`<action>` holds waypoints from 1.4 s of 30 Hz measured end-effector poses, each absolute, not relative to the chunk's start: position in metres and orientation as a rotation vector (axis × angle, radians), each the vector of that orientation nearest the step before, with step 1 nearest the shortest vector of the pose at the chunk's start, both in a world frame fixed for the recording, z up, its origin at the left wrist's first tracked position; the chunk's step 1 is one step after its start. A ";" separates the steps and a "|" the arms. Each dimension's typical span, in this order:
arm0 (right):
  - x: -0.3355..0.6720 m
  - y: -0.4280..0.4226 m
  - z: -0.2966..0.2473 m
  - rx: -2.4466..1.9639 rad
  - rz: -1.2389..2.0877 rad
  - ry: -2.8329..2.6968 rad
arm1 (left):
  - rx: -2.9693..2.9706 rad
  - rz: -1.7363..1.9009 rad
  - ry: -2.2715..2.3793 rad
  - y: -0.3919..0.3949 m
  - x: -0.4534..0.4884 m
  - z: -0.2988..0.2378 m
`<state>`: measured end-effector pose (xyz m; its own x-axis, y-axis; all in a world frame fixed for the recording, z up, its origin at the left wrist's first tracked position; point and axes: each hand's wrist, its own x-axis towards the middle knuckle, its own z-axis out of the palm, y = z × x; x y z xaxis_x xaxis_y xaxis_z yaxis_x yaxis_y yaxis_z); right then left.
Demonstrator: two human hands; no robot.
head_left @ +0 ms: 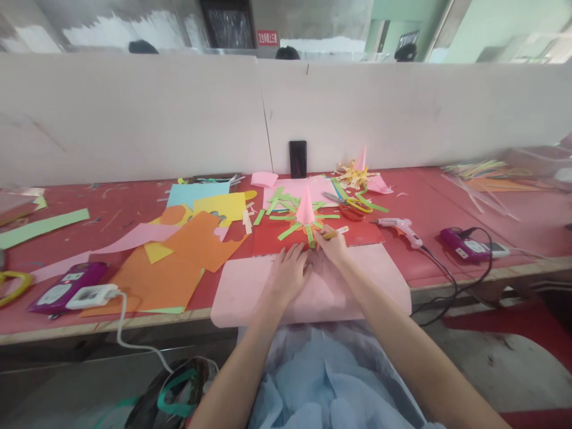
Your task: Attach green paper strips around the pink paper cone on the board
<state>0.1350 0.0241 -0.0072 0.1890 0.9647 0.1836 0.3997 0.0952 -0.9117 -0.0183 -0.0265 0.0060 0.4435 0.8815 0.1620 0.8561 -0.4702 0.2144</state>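
A pink paper cone (305, 208) stands upright, with green paper strips (289, 231) spread out around its base. It rests on a red sheet (366, 236), in front of which lies a pale pink mat (241, 292). My right hand (331, 245) is closed round a yellow pen (333, 235), close to the green strip at the cone's front; whether the tip touches the strip I cannot tell. My left hand (291, 267) lies flat with fingers stretched out, just left of that strip, and holds nothing.
Scissors (355, 205) lie behind the red sheet, near a second pink cone (361, 159). To the right are a pink glue gun (400, 229) and a purple device (463, 244) with cords. Orange sheets (152, 277) cover the left side. A phone (298, 159) leans against the white partition (179, 119).
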 end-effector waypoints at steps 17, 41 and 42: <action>0.135 0.027 -0.009 -1.536 0.699 -1.335 | 2.594 0.388 1.567 -0.026 -0.019 0.004; 0.135 0.024 -0.005 -1.418 0.795 -1.400 | 2.588 0.405 1.566 -0.026 -0.019 0.004; 0.135 0.024 -0.006 -1.421 0.789 -1.401 | 2.584 0.404 1.568 -0.026 -0.019 0.003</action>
